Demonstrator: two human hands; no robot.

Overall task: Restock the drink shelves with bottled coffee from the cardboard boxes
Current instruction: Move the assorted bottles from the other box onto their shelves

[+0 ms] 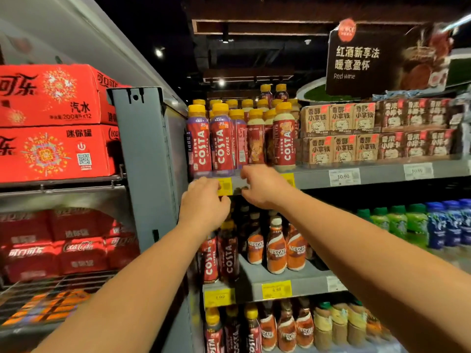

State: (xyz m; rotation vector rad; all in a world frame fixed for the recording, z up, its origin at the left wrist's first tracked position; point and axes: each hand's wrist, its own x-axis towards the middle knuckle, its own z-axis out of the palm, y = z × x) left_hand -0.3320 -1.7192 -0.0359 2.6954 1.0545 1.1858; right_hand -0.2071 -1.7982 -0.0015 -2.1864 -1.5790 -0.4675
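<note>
Two hands are up at the front edge of the top shelf (pixel 377 163), close together but not touching, and neither carries a bottle. The right hand (pixel 265 187) pinches the rail (pixel 382 175) along that edge, forefinger above and thumb below. The left hand (pixel 204 203) lies just beside it, toward the shelf's left end, with its fingers curled up to the yellow tag (pixel 225 186) on the rail. Its fingertips are hidden, so I cannot tell whether it grips anything.

The Costa bottles (pixel 220 141) stand upright at the left end of this shelf, several rows deep, with the front row right at the front edge. They are directly above the hands, just past the rail, long axes vertical and caps up. The left hand sits under the two leftmost bottles and the right under the middle of the row; the right looks slightly nearer, its knuckles almost at the bottle bases.

No cardboard box with fresh stock is in view. Any reach for this row goes straight up and over the rail. More coffee must come from somewhere outside the picture.

More Costa (pixel 219 256) stands on the shelf below (pixel 305 286), at its left end.
</note>
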